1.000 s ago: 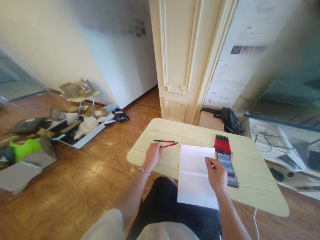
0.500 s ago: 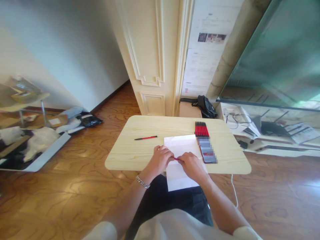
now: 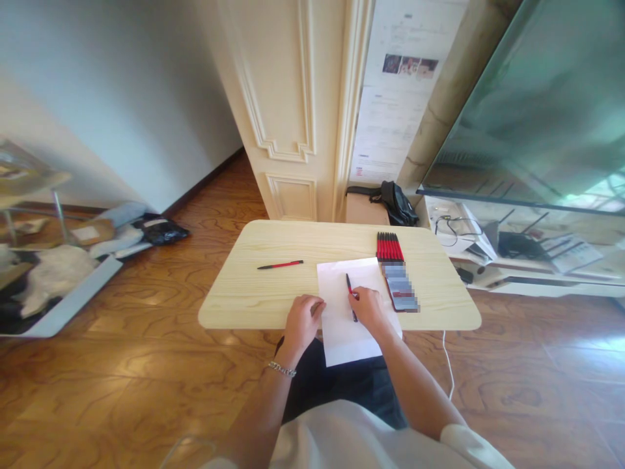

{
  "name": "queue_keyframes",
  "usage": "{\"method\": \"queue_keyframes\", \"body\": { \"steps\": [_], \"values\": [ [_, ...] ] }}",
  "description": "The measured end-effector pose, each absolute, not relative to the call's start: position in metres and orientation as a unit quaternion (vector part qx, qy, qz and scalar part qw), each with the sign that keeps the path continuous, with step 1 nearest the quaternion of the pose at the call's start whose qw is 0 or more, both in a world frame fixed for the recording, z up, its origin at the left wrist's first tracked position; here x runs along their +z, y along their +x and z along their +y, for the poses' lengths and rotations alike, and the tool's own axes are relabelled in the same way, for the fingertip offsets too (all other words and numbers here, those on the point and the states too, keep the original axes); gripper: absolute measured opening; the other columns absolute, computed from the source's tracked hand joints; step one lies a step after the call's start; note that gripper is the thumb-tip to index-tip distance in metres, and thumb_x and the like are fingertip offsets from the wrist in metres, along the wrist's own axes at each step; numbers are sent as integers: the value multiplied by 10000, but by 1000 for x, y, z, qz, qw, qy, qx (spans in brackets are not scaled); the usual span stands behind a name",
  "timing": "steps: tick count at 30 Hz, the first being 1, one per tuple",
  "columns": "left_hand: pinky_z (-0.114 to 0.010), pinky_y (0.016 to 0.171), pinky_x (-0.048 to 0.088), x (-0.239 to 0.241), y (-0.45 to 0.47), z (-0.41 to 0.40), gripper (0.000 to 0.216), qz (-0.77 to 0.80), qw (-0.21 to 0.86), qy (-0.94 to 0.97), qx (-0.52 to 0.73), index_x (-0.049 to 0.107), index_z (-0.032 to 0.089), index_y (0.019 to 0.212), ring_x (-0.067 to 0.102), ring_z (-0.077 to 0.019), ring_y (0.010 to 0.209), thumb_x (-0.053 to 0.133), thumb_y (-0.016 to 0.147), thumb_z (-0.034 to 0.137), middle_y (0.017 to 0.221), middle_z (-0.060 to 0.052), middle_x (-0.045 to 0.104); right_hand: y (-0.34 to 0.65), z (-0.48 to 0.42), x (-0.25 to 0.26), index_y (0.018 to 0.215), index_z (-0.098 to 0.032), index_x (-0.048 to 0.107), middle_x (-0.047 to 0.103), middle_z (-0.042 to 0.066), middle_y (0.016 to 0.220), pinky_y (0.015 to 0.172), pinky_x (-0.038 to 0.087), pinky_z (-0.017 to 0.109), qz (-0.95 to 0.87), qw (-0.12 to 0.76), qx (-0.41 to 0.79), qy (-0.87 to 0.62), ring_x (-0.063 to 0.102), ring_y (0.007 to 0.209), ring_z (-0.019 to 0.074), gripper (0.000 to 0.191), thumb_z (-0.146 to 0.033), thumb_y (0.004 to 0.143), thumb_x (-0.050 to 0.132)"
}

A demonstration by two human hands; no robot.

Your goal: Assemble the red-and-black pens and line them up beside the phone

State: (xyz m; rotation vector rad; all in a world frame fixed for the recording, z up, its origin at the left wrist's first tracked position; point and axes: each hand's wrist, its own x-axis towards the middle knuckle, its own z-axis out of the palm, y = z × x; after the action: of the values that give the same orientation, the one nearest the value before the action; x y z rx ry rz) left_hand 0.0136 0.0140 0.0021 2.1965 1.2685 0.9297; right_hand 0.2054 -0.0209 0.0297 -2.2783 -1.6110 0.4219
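My right hand (image 3: pixel 370 307) pinches a red and black pen (image 3: pixel 348 281) over a white sheet of paper (image 3: pixel 342 345). The pen points away from me, with its black ends showing beyond my fingers. My left hand (image 3: pixel 303 320) is at the paper's left edge, fingers curled and tips close to the thumb; whether anything small is between them cannot be made out. Another red and black pen (image 3: pixel 280 265) lies alone to the left on the table. Several matching pens (image 3: pixel 389 247) lie side by side in a row at the back right.
The pale wooden table (image 3: pixel 244 293) has rounded corners. A phone (image 3: pixel 400 286), partly pixelated, lies right of the paper. Behind the table, a black bag (image 3: pixel 398 203) rests on a box. A white cable (image 3: pixel 448 365) hangs at the right.
Both hands were together on the pen above the paper. My left hand has come off it and moved left, and my right hand now holds the pen turned lengthwise. The view has shifted slightly.
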Motion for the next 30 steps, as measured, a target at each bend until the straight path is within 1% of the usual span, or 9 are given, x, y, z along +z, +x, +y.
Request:
{"method": "queue_keyframes", "body": {
  "steps": [3, 6, 10, 15, 19, 22, 25, 30],
  "values": [
    [-374, 814, 460, 0, 13, 15, 128, 461, 219, 794, 332, 667, 221, 850, 590, -218, 854, 562, 864, 291, 851, -47, 673, 204, -20, 27, 943, -201, 714, 722, 98, 914, 672, 367, 256, -562, 156, 145, -799, 647, 827, 199, 273, -331, 889, 480],
    [-372, 819, 458, -1, 14, 16, 137, 466, 218, 792, 329, 669, 223, 844, 587, -217, 859, 554, 866, 295, 852, -46, 671, 205, -21, 31, 916, -195, 717, 721, 102, 892, 672, 365, 250, -561, 164, 157, -796, 641, 812, 193, 288, -360, 890, 483],
    [-371, 824, 455, -1, 15, 16, 148, 472, 215, 791, 326, 667, 224, 854, 584, -217, 870, 540, 870, 297, 859, -48, 666, 213, -29, 37, 890, -204, 718, 714, 82, 859, 666, 362, 238, -559, 210, 164, -785, 628, 791, 176, 318, -401, 897, 468],
    [-366, 797, 456, -1, 16, 14, 151, 483, 197, 789, 325, 658, 221, 842, 581, -217, 842, 527, 873, 290, 840, -49, 657, 225, -44, 30, 869, -196, 689, 679, 53, 813, 668, 366, 231, -543, 279, 129, -782, 595, 737, 153, 326, -343, 920, 403],
    [-363, 777, 456, -1, 17, 12, 147, 487, 172, 792, 324, 648, 220, 847, 576, -219, 821, 520, 877, 286, 816, -53, 644, 228, -51, 20, 883, -189, 678, 663, 53, 828, 709, 380, 239, -540, 304, 125, -775, 588, 757, 158, 310, -286, 915, 386],
    [-361, 776, 457, -1, 17, 11, 145, 485, 160, 796, 324, 642, 217, 855, 577, -217, 817, 516, 879, 284, 806, -56, 635, 229, -53, 17, 917, -183, 678, 664, 63, 860, 725, 384, 245, -537, 293, 137, -779, 590, 785, 166, 307, -267, 911, 383],
    [-360, 780, 456, -1, 17, 11, 148, 486, 157, 798, 321, 642, 215, 848, 576, -216, 821, 513, 881, 279, 808, -59, 633, 232, -52, 19, 929, -176, 680, 669, 71, 874, 726, 378, 243, -544, 263, 148, -783, 595, 804, 167, 312, -256, 917, 379],
    [-362, 794, 451, -1, 16, 11, 162, 483, 160, 804, 308, 640, 213, 849, 574, -215, 830, 502, 889, 287, 815, -60, 626, 232, -39, 28, 854, -172, 684, 681, 80, 846, 697, 356, 241, -560, 204, 151, -789, 607, 812, 172, 322, -295, 930, 397]
  ]
}}
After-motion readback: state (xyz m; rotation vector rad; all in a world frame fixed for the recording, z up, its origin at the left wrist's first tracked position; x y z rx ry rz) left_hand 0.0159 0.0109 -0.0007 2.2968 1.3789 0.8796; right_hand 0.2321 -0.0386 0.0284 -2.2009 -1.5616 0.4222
